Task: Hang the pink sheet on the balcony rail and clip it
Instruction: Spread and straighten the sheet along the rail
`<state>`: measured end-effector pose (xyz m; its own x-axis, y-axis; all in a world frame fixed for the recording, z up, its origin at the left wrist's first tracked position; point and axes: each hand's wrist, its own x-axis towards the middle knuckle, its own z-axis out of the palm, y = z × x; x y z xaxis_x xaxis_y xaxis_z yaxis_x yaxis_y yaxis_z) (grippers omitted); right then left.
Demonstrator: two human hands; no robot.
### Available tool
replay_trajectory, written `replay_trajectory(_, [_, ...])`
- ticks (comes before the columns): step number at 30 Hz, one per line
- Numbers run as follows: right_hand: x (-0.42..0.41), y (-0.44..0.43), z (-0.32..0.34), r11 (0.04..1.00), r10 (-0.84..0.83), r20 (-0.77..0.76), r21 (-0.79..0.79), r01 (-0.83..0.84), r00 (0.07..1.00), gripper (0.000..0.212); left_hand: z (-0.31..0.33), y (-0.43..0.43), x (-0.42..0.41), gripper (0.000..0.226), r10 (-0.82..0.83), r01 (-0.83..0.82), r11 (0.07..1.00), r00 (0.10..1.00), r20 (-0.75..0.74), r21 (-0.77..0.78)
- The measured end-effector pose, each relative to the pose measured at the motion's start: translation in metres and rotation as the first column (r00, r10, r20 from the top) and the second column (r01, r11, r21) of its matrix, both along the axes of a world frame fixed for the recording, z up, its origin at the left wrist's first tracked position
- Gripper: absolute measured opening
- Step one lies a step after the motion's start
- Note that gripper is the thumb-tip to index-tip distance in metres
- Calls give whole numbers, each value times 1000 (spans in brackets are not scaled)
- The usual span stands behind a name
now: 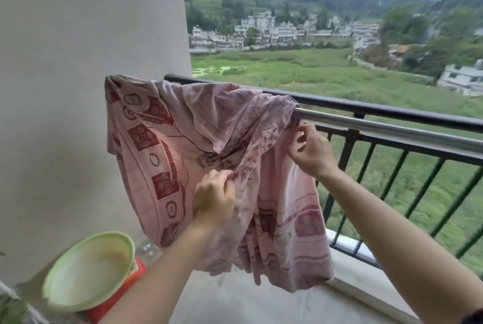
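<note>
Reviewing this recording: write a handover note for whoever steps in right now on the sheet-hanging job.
Left hand: grips a bunched fold at the front middle of the pink sheet.
Right hand: pinches the sheet's right edge just below the silver bar of the balcony rail.
Sheet: draped over the bar next to the wall, bunched and creased, not spread out.
Done: the sheet is up on the rail.
Left: pull it flat along the bar, then clip it. No clips show in view.
Nearby: a green basin at lower left.
</note>
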<state>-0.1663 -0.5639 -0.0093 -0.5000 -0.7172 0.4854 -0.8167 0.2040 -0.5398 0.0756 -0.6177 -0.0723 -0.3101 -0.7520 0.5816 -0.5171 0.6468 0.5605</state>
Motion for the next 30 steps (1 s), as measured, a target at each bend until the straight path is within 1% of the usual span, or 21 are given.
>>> replay_trajectory(2, [-3,0,2,999,44,-62,0,-44,997,61,13,8,-5,19,-26,25,999,999,-29,-21])
replay_trajectory(4, [-10,-3,4,994,109,-105,-11,-111,988,81,27,12,-13,19,-44,42,999,987,-157,-18])
replay_trajectory(5, [-15,-4,5,990,141,-138,0,-142,980,79,32,15,-20,20,-57,55,998,971,-232,-17])
replay_trajectory(6, [-20,-4,5,985,170,-177,22,-169,969,69,36,18,-28,22,-70,71,997,954,-290,-9])
replay_trajectory(9, [-37,0,11,967,254,-257,37,-253,933,27,43,25,-60,25,-37,73,993,935,-354,88])
replay_trajectory(11, [-48,2,17,948,296,-259,-40,-317,919,22,40,21,-79,28,74,10,971,937,-342,240])
replay_trajectory(13, [-58,1,27,916,327,-303,-129,-379,895,24,34,11,-91,24,223,-93,920,923,-314,380])
replay_trajectory(14, [-61,0,34,905,333,-337,-148,-399,881,25,30,7,-95,25,319,-169,886,898,-304,431])
replay_trajectory(15, [-63,-3,40,900,332,-366,-153,-408,869,25,27,4,-96,35,405,-229,849,861,-308,476])
replay_trajectory(17, [-64,-10,53,902,324,-401,-141,-408,857,23,30,-5,-94,70,546,-243,763,737,-397,599])
replay_trajectory(18, [-63,-16,57,908,319,-421,-120,-401,849,26,36,-13,-91,87,600,-168,709,654,-462,685])
replay_trajectory(19, [-62,-22,61,915,316,-445,-89,-393,838,30,42,-23,-87,96,624,-47,669,577,-527,742])
replay_trajectory(20, [-59,-28,65,919,325,-458,-55,-391,827,34,50,-32,-82,91,622,80,641,528,-578,763])
replay_trajectory(21, [-56,-34,68,918,344,-455,-21,-396,821,39,57,-41,-77,70,587,189,630,520,-621,753])
replay_trajectory(22, [-53,-41,72,915,367,-444,14,-403,818,43,66,-47,-73,40,551,230,642,524,-649,731])
replay_trajectory(23, [-49,-48,76,911,390,-437,53,-410,811,49,75,-52,-69,16,533,194,671,544,-648,716])
replay_trajectory(24, [-46,-56,79,905,412,-439,97,-413,799,55,85,-58,-65,10,505,128,723,572,-646,678])
replay_trajectory(25, [-42,-64,83,897,436,-445,143,-418,783,65,99,-63,-60,12,459,83,786,586,-668,612])
replay_trajectory(26, [-38,-72,87,886,461,-453,185,-425,763,78,117,-67,-56,12,382,92,849,572,-726,520])
replay_trajectory(28, [-29,-89,95,870,493,-473,242,-430,730,108,157,-73,-45,12,191,255,901,494,-848,351])
replay_trajectory(30, [-19,-107,105,858,513,-451,262,-441,731,126,193,-81,-35,13,47,418,877,415,-909,236])
